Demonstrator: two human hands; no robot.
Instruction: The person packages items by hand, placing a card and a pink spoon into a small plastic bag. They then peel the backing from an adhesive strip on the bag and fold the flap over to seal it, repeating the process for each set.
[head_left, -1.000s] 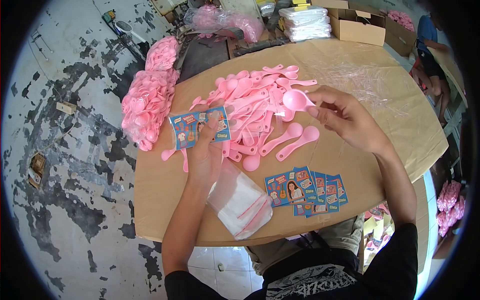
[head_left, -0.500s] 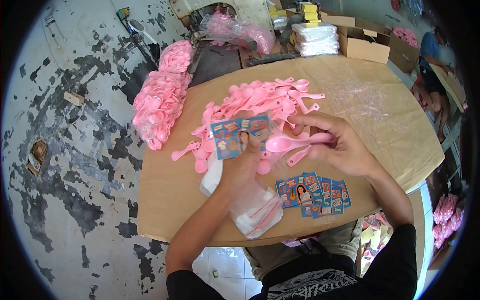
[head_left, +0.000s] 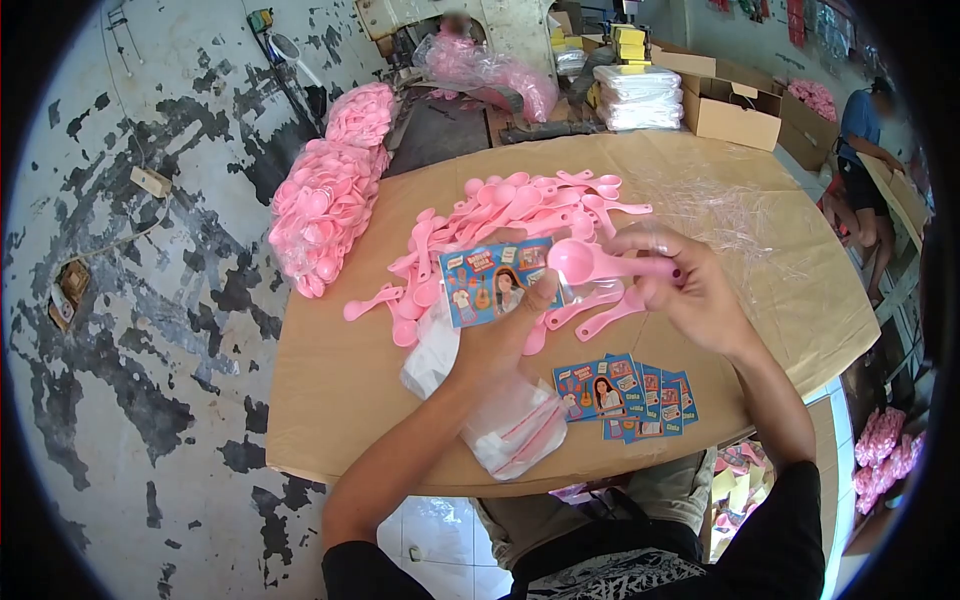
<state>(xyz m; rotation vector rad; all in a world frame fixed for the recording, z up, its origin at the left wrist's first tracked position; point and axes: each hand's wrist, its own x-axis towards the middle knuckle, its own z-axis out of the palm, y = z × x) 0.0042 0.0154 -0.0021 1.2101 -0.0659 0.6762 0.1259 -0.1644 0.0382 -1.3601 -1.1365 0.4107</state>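
Head view: clear bags of pink spoons [head_left: 325, 210] at left, by edge of brown-covered table [head_left: 330, 380]. Person's left hand [head_left: 495, 347] grips blue printed card [head_left: 490, 282], thumb across its lower right corner. Beyond card, loose heap of pink spoons [head_left: 500, 207]; below hand, clear plastic bags [head_left: 515, 432]. Single pink spoon [head_left: 602, 264] pinched by handle in right hand [head_left: 700, 300], bowl at card's right edge, contact unclear. Below, overlapping blue cards [head_left: 622, 398]. Farther right, clear plastic strips [head_left: 725, 212], then another person [head_left: 862, 125] in blue top.
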